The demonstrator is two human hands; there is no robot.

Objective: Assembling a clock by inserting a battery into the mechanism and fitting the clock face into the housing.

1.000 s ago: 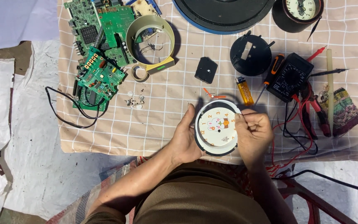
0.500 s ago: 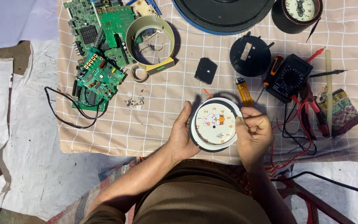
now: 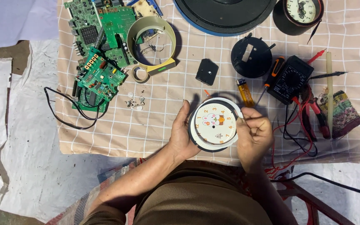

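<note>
Checked beige cloth [image 3: 155, 125] covers the worktop, and its near edge runs just past the wrists, with pale sheeting [image 3: 30, 166] seen beyond its left edge.

Nearest, at the 6 o'clock side of the cloth, a round white clock face [image 3: 213, 124] is held over the cloth's near edge between both hands. The left hand [image 3: 182, 135] is wrapped around its left rim, thumb on the front. The right hand [image 3: 255, 135] is closed on the right rim, fingertips pinched at its upper right edge. The dial shows orange numerals and a small cartoon figure.

Open cloth lies at 9 o'clock of the clock face, as far as a black cable [image 3: 63, 112] looped off the left edge. A few tiny loose parts [image 3: 135, 102] lie at 10 o'clock.

At 3 o'clock, red and black leads [image 3: 290, 129] are tangled close to the right hand, with red-handled pliers [image 3: 317, 116] and a patterned pouch [image 3: 342, 112] near the right edge.

Further off, an orange lighter [image 3: 245, 92] and a small black square module [image 3: 207, 71] lie at 12 o'clock, a black multimeter [image 3: 291, 79] at 1 o'clock.

Beyond them, a round black clock back [image 3: 251, 56] is set. At 11 o'clock an empty beige ring housing [image 3: 151, 46] stands open, only cloth and thin wires inside it, with green circuit boards [image 3: 101, 54] stacked beside it.

Farthest, a large dark disc [image 3: 226, 14] and a small round clock [image 3: 301, 10] are cut by the top edge.
</note>
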